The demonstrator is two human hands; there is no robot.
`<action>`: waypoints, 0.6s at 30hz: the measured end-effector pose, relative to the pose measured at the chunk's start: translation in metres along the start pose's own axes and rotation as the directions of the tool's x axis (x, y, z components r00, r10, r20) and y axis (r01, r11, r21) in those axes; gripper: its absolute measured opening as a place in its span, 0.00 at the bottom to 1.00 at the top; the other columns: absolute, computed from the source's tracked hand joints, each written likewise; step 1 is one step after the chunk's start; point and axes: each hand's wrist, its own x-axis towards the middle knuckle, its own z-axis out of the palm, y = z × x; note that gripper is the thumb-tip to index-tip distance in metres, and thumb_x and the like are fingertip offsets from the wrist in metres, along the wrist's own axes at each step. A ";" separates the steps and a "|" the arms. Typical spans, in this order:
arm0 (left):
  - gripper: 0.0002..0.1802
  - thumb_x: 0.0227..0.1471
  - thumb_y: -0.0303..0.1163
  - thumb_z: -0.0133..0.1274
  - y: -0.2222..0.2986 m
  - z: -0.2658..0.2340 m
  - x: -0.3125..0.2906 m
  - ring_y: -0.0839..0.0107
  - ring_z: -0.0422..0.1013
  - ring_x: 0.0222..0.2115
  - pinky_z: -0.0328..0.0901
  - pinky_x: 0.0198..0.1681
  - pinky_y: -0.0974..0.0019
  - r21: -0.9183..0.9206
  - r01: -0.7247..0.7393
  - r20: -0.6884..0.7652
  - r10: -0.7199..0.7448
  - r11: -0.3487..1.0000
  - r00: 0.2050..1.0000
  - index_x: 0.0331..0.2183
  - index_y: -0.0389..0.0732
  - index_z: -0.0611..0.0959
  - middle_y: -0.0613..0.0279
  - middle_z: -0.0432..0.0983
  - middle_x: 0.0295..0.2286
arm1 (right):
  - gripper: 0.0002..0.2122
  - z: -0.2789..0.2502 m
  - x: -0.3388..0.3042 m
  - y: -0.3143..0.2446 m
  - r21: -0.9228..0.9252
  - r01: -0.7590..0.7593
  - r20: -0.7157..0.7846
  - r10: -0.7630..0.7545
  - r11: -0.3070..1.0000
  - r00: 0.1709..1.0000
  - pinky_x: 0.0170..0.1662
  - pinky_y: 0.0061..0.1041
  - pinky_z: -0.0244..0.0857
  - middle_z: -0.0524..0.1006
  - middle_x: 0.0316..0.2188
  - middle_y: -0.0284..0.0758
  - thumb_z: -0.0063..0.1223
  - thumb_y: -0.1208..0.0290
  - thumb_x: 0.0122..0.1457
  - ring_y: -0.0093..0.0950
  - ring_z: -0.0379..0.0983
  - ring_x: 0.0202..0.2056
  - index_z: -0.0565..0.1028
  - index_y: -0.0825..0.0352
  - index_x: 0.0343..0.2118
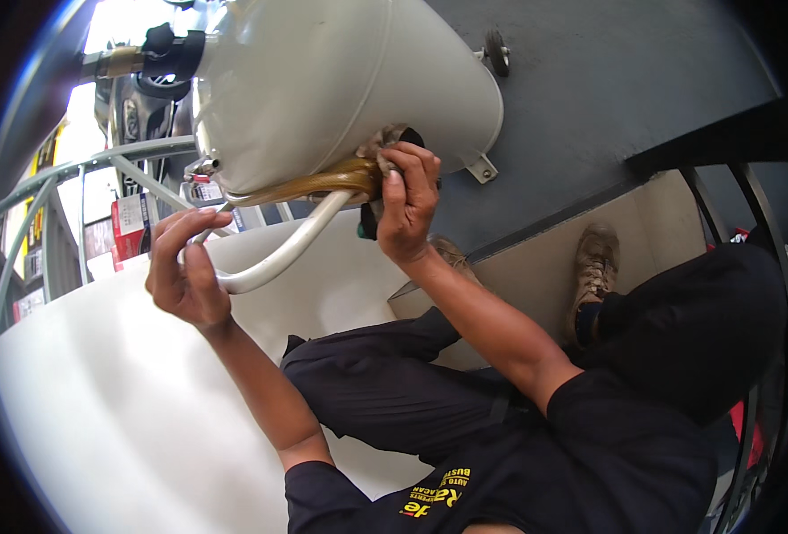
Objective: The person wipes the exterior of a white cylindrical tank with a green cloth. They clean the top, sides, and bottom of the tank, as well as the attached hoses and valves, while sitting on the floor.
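A pale grey tank [314,80] lies on its side across the top of the view. Along its near side runs a glossy amber-brown tube [318,182], and a bent white tubular handle [292,254] curves out below it. My left hand [189,267] has its fingers curled around the handle's outer bend. Pinched in my right hand [407,200] is a crumpled, stained rag [381,144], pressed at the right end of the amber tube, close to the tank wall. Something dark, partly hidden, sits under that hand.
A black caster wheel [497,53] and a metal foot bracket [481,169] stick out from the tank. Metal railing [100,160] curves along the left, with boxes [131,222] beyond it. A broad white surface [109,374] fills the lower left. My shoe [594,267] rests on a beige step [652,214].
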 end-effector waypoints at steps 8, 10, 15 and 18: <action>0.34 0.70 0.55 0.48 0.012 0.004 0.015 0.49 0.85 0.43 0.76 0.51 0.53 0.041 -0.050 0.224 0.040 0.998 0.974 0.40 0.31 0.91 0.45 0.89 0.37 | 0.11 0.009 -0.005 -0.078 0.205 -0.173 0.024 0.172 0.963 0.985 0.53 0.40 0.65 0.78 0.44 0.45 0.49 0.74 0.64 0.40 0.70 0.45 0.81 0.72 0.43; 0.35 0.70 0.57 0.47 0.015 0.000 0.014 0.48 0.85 0.44 0.76 0.52 0.53 0.029 -0.013 0.271 0.004 0.999 0.962 0.41 0.31 0.91 0.45 0.89 0.38 | 0.11 0.010 -0.018 -0.113 0.221 -0.133 0.063 0.122 0.966 0.990 0.52 0.40 0.65 0.78 0.43 0.46 0.49 0.75 0.63 0.40 0.71 0.44 0.81 0.73 0.43; 0.35 0.69 0.58 0.48 0.014 -0.003 0.022 0.51 0.84 0.38 0.74 0.44 0.56 -0.005 0.070 0.457 -0.060 0.998 0.887 0.37 0.33 0.92 0.46 0.88 0.35 | 0.11 0.010 -0.014 -0.062 0.132 0.233 0.066 -0.243 0.963 0.968 0.53 0.41 0.66 0.79 0.43 0.46 0.51 0.75 0.60 0.42 0.72 0.45 0.81 0.73 0.43; 0.32 0.69 0.54 0.50 0.010 -0.016 0.021 0.55 0.80 0.31 0.70 0.38 0.58 0.024 0.083 0.497 -0.084 0.996 0.864 0.34 0.33 0.91 0.50 0.85 0.29 | 0.11 0.002 0.006 0.004 -0.081 0.151 0.032 -0.149 0.985 0.988 0.54 0.44 0.65 0.79 0.44 0.45 0.51 0.74 0.62 0.44 0.71 0.47 0.81 0.71 0.42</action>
